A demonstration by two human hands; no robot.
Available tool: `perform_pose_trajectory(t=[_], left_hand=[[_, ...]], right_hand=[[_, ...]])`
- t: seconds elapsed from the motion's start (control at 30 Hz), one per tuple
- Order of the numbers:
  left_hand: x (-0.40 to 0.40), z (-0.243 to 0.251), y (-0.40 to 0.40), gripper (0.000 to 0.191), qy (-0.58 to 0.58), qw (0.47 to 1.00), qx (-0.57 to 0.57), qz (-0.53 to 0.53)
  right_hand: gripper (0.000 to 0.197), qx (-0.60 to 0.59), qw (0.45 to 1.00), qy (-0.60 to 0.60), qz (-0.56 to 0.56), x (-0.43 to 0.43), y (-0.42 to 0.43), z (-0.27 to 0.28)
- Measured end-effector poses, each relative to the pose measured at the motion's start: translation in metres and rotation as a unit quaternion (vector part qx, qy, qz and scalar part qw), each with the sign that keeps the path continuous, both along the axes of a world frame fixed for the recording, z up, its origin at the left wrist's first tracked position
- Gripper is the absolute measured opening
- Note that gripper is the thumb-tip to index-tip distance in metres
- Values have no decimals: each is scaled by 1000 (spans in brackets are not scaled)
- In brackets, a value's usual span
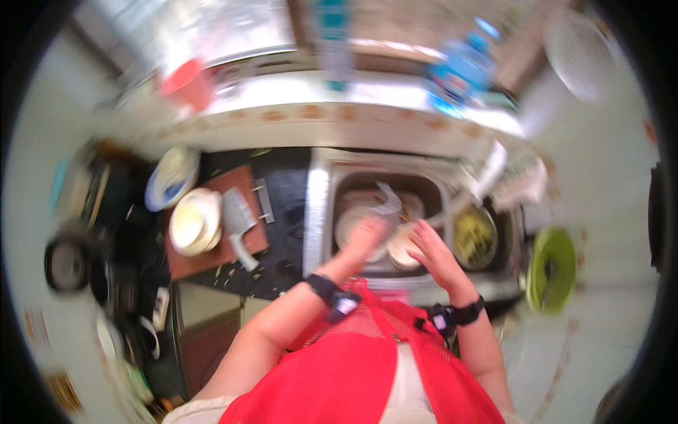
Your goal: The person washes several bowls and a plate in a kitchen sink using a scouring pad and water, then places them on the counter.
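Note:
My left hand (364, 245) is over the left basin of a steel sink (392, 158), blurred by motion, with nothing seen in it. My right hand (437, 257) hangs to its right, fingers apart and holding nothing. Between and below the hands, a small stack of pale bowls (401, 248) sits in the basin. A whitish plate or bowl (352, 220) lies left of it, partly behind my left hand. Thin sticks, perhaps chopsticks (406, 213), rest nearby. A pale curved strip (390, 199) beyond my left fingertips is too blurred to name.
Greens fill a round bowl (474, 236) in the right basin, near a white faucet (491, 169). A green basin (552, 270) stands far right. Left, a cleaver (238, 212) and bowls (193, 222) lie on a reddish cutting board (246, 183). A blue bottle (462, 71) stands on the sill.

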State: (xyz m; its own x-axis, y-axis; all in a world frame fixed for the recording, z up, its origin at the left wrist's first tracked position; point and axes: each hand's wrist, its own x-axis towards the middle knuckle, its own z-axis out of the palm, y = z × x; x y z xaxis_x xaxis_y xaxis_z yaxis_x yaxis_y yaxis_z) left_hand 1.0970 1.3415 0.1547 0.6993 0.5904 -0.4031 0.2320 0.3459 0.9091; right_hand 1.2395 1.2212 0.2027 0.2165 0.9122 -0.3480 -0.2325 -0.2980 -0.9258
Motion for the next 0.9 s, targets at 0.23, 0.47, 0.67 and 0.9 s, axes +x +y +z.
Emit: perform_pose_trajectory(t=[0.23,0.47,0.67,0.9], left_hand=[[-22,4,-23,41,-15,895,431,-113],[-42,9,-6,33,-102,855,497,-104],[-13,76,69,32,-165,955,244,-33],[69,185,152,33,-115,855,488,-129]], right_hand=[[38,-53,933,354,-29,-14,49,-15],[33,-105,926,359,-51,-14,67,-25],[34,-26,894,414,-167,39,83,18],[35,148,869,370,-294,101,81,78]])
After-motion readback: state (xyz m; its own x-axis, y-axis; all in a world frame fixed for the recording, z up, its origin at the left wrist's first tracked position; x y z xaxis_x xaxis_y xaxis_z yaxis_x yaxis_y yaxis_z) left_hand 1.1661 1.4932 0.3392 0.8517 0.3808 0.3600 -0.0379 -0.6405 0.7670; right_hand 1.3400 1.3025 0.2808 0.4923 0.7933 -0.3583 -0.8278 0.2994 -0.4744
